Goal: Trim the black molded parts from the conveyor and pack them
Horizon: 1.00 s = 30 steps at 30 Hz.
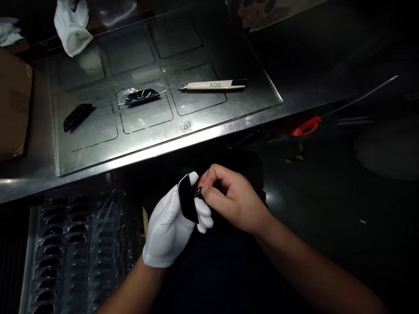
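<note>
My left hand (170, 226), in a white glove, grips a small flat black part (187, 201) below the table's front edge. The fingertips of my bare right hand (232, 200) pinch at the right side of that part, touching it. On the metal table lie a cream utility knife (212, 85) marked A06, a black part in a clear plastic bag (141, 96), and another black part (77, 116) further left.
A steel table (196, 135) carries a clear sheet with marked squares. A white cloth (72, 27) lies at the back left, a brown cardboard box (13, 104) at the left edge. A tray of black parts (75, 248) sits below left. A red-handled tool (306, 127) is at right.
</note>
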### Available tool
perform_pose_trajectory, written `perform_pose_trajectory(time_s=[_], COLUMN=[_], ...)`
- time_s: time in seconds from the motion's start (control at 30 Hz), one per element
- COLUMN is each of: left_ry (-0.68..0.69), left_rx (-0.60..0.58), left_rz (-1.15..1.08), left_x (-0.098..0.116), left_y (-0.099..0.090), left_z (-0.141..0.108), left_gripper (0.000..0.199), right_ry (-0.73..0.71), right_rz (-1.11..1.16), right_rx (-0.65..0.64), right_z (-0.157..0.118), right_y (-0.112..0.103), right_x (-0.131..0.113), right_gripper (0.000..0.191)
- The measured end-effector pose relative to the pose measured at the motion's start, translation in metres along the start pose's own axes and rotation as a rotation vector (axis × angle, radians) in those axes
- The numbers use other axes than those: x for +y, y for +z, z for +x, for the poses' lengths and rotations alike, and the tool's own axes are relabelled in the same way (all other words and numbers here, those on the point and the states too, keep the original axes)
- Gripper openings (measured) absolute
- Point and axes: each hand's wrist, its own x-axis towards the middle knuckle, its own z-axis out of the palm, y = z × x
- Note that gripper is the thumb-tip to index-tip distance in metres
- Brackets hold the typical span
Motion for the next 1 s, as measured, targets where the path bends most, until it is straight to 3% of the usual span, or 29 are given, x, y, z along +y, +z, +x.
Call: perform_pose_trajectory(time_s=[0.53,1.0], left_ry=[0.001,0.063], left_rx=[-0.084,-0.125], left_rz=[0.005,0.004], left_x=[-0.006,-0.006], left_y=[-0.002,-0.005], left_z=[-0.009,-0.011], left_gripper=[0.047,0.048], right_ry=[-0.023,-0.010], right_rz=[-0.040,0.099], right_rx=[-0.004,-0.126], right_z=[-0.011,-0.013], right_y=[-0.002,-0.005], right_x=[0.000,0.001], right_gripper=[0.009,0.008])
